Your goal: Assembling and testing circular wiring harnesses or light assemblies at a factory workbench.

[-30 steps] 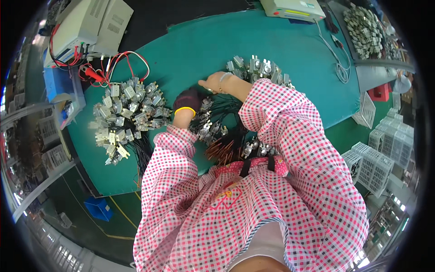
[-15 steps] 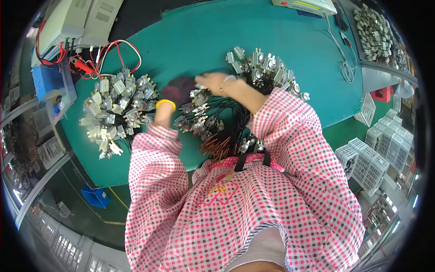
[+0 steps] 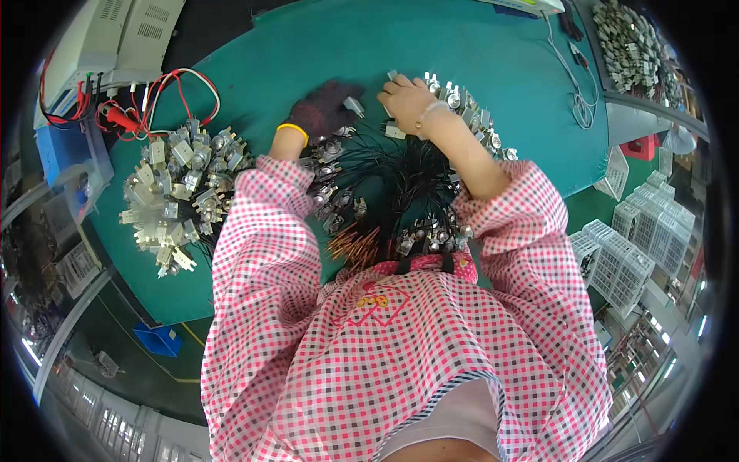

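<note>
My left hand [image 3: 325, 108], in a dark glove with a yellow cuff, is closed on a small silvery metal component [image 3: 352, 106]. To its right my bare right hand [image 3: 409, 104] has its fingers bent down at the top of the wired components [image 3: 454, 100]. Metal parts show above and below its fingertips, but what lies under them is hidden. Black wires [image 3: 392, 165] run from these components toward my body, fanned in a ring. Stripped copper-coloured wire ends [image 3: 356, 246] gather near my apron, beside more components [image 3: 435, 233].
A second heap of metal components [image 3: 181, 192] sits on the left of the green table [image 3: 308, 46]. Behind it are red and white test leads [image 3: 123, 117] and a beige instrument [image 3: 92, 54]. A grey cable [image 3: 554, 46] lies at right. White crates [image 3: 620, 262] stand beyond the table's right edge.
My hands have moved apart and away from my body, the right one farther right onto the component row. A metal component now shows in my gloved left hand. The whole view has shifted slightly.
</note>
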Tool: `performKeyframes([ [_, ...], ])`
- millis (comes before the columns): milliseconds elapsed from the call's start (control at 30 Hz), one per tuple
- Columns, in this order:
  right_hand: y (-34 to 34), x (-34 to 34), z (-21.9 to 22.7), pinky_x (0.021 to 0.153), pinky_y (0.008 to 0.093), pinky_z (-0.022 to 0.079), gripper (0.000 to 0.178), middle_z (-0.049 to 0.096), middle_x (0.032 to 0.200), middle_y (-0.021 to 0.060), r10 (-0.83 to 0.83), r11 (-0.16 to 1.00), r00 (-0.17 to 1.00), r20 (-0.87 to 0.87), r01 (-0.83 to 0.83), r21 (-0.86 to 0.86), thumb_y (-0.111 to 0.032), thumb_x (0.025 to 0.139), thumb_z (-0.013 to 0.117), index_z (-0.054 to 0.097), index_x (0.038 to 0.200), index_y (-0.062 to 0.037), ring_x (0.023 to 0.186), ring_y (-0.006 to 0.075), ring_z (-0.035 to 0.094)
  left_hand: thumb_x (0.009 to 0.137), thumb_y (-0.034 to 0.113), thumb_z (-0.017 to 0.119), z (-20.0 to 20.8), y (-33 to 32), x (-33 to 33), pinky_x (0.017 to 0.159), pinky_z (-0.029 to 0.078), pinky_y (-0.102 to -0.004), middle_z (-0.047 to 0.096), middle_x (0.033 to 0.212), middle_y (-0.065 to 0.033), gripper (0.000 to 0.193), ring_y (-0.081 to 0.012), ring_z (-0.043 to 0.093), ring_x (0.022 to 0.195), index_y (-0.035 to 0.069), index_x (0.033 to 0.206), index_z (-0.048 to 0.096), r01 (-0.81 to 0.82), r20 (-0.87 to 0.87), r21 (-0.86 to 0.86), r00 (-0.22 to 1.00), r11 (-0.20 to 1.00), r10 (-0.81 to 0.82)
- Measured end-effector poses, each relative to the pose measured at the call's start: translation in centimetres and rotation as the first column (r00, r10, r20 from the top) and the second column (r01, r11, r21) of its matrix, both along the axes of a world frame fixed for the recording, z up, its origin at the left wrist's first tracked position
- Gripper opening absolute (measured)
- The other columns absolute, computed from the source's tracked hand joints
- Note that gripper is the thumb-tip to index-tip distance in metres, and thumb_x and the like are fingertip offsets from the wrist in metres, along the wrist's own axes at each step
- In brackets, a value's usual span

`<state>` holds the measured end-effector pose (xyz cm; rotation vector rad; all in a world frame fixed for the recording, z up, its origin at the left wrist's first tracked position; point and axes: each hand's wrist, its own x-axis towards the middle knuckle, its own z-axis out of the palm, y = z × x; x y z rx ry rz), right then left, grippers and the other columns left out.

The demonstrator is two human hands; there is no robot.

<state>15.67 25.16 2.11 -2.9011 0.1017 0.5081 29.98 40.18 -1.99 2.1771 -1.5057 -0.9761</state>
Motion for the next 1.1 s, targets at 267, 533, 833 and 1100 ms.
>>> performKeyframes([
  [267,-0.4,1.4,0.9,0.089,0.0405,0.036,0.049,0.058,0.105,0.0044,0.225,0.962,0.97,-0.089,-0.236,-0.14,-0.014,0.068,0.067,0.052,0.114,-0.0093,0.11,0.0222,0.046,0.079,0.053,0.052,2.4,3.2,0.0,0.091,0.041,-0.0438,0.052,0.124,-0.0134,0.056,-0.0326,0.05,0.112,0.015,0.12,0.053,-0.138,0.076,0.375,0.99,0.917,0.118],
  [533,-2.4,-3.0,2.9,0.078,0.0417,0.042,0.043,0.058,0.101,0.0054,-0.123,0.98,0.985,0.119,0.139,-0.141,-0.024,0.066,0.069,0.053,0.104,-0.0114,0.101,0.0251,0.051,0.082,0.043,0.054,1.2,2.7,-1.9,0.089,0.043,-0.0458,0.05,0.12,-0.021,0.052,-0.0387,0.053,0.106,0.009,0.12,0.046,-0.46,0.178,0.276,0.887,0.844,0.426],
  [833,-2.1,-3.0,2.1,0.084,0.0427,0.036,0.041,0.057,0.097,0.0025,-0.208,0.949,0.949,0.235,0.254,-0.187,-0.024,0.066,0.069,0.055,0.103,-0.0122,0.099,0.022,0.051,0.083,0.039,0.051,-0.2,1.9,-3.5,0.084,0.044,-0.048,0.049,0.118,-0.0169,0.037,-0.0395,0.053,0.101,0.01,0.106,0.053,-0.404,0.378,0.087,0.859,0.91,0.345],
  [1100,-2.0,-5.3,3.1,0.088,0.0438,0.035,0.046,0.056,0.096,0.004,-0.104,0.977,0.92,0.379,0.166,-0.135,-0.022,0.064,0.069,0.054,0.106,-0.0115,0.098,0.023,0.05,0.072,0.021,0.063,0.2,-4.6,-7.5,0.08,0.047,-0.0421,0.056,0.099,-0.0073,0.02,-0.0259,0.056,0.096,0.015,0.091,0.063,0.239,0.188,-0.123,0.959,0.963,-0.214],
])
